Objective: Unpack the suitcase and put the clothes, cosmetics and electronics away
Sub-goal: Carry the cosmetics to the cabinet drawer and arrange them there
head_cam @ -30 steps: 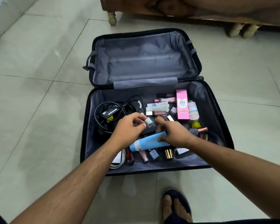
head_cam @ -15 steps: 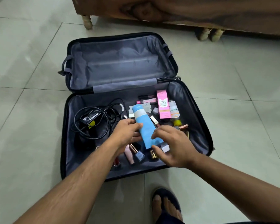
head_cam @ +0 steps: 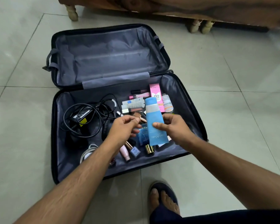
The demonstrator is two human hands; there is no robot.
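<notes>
A black suitcase (head_cam: 54, 126) lies open on the tiled floor, its grey-lined lid flat behind. My right hand (head_cam: 174, 126) grips a blue tube (head_cam: 153, 120) with a grey band, held upright above the lower half. My left hand (head_cam: 122, 128) pinches a small rose-gold lipstick (head_cam: 142, 119) just left of the tube. Below them lie a blue sachet (head_cam: 143, 136), a nail polish bottle (head_cam: 135, 151), a gold-capped lipstick (head_cam: 149, 149) and a pink tube (head_cam: 124, 153). A pink BB cream box (head_cam: 156, 94) and other cosmetics sit at the back.
A black charger with coiled cables (head_cam: 82, 117) fills the left of the lower half, with a white cable (head_cam: 87, 152) in front. A wooden bed frame (head_cam: 184, 7) on pale legs stands behind. My sandalled foot (head_cam: 163, 201) is by the front edge.
My right hand has lifted the blue tube from lying flat to upright and now holds it alone. My left hand has let go of the tube and picked up a small lipstick.
</notes>
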